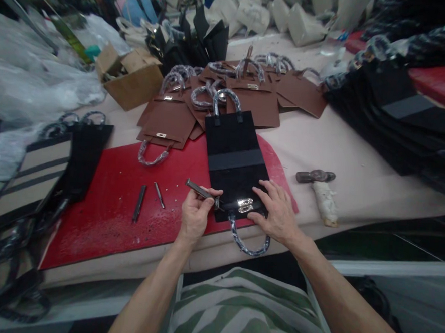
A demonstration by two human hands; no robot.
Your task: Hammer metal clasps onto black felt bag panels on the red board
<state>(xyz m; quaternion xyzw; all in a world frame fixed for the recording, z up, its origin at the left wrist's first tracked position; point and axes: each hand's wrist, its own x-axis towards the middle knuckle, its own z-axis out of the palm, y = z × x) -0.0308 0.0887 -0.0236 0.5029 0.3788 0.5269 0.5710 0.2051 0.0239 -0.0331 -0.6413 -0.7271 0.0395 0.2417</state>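
A black handbag panel point(230, 132) lies flat in front of me, with plastic-wrapped handles at its far and near ends. Near its lower edge sit two shiny metal clasp plates point(245, 204). My left hand point(197, 210) is closed around a dark metal punch point(200, 189), held at a slant over the panel's lower left corner. What the punch's lower end touches is too blurred to tell. My right hand point(278, 210) lies with fingers spread on the panel's lower right part, beside the clasp plates.
Under the panel is a red board point(107, 199), with a metal bar point(139, 203) and a thin punch point(159, 195) on it. A hammer point(321, 192) lies right. Brown bag panels point(169, 115) and a cardboard box point(133, 83) stand behind; black panels point(391, 111) are stacked right.
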